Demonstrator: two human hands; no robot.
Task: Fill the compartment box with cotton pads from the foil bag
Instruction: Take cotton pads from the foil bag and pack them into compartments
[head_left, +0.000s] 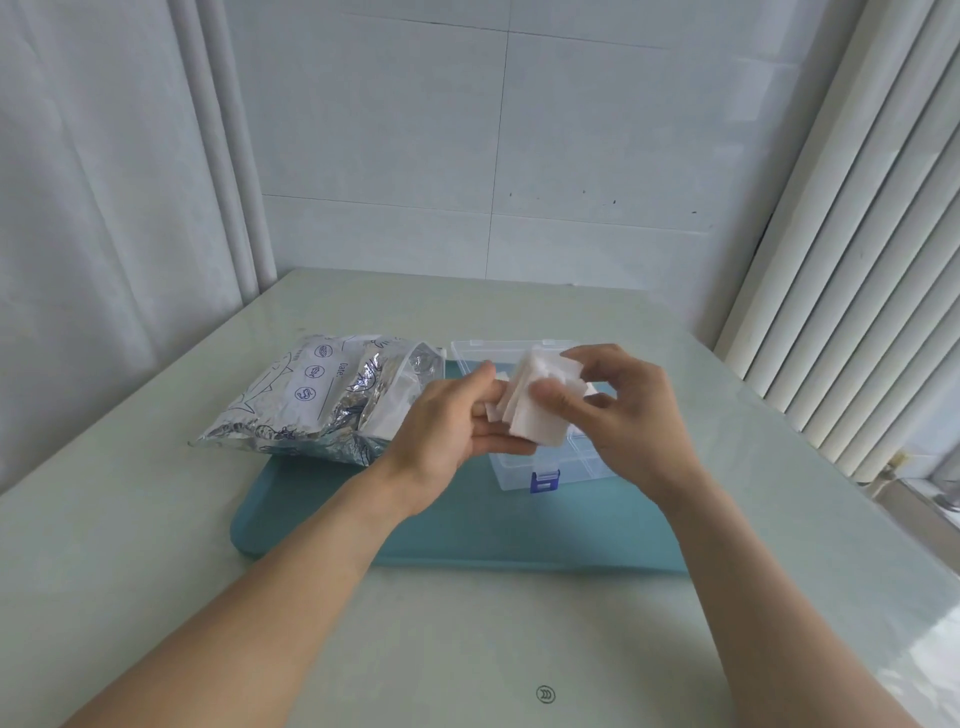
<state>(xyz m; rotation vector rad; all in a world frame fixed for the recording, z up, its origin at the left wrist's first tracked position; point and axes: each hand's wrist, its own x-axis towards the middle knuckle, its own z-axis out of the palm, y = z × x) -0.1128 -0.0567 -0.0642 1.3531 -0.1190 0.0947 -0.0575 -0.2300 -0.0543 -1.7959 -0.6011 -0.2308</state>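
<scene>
bare forearms, no sleeves, two hands

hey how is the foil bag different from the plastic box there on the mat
The foil bag is silvery, crinkled and opaque with blue print; the compartment box is clear, rigid and straight-sided with a blue latch. The bag lies flat on its side at the mat's left; the box stands upright to its right, partly behind both hands. Both rest on the teal mat.
</scene>
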